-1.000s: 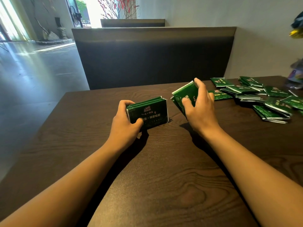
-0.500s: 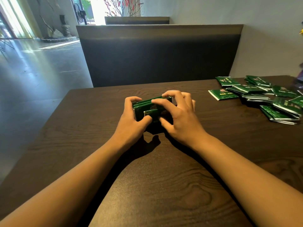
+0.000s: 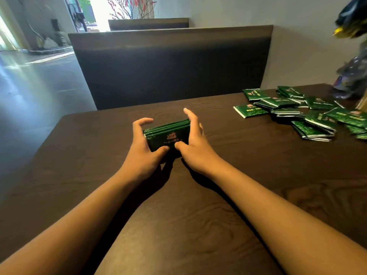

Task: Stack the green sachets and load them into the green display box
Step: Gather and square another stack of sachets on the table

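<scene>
A stack of green sachets [image 3: 168, 133] stands on its long edge on the dark wooden table [image 3: 79, 155], a little past the middle. My left hand [image 3: 143, 149] grips its left end, thumb on the front face and fingers curled above. My right hand [image 3: 195, 143] holds the right end, thumb on the front face and fingers running up along the end. A loose pile of green sachets [image 3: 297, 112] lies at the far right of the table, apart from both hands. The green display box is not in view.
A dark booth seat back [image 3: 168, 66] rises just beyond the table's far edge. Blurred dark and yellow objects [image 3: 353, 76] stand at the right edge behind the loose pile. Open floor lies off the table's left side.
My right hand brought a few sachets from the right over to the ones in my left hand. Both hands now hold one merged stack by its ends.
</scene>
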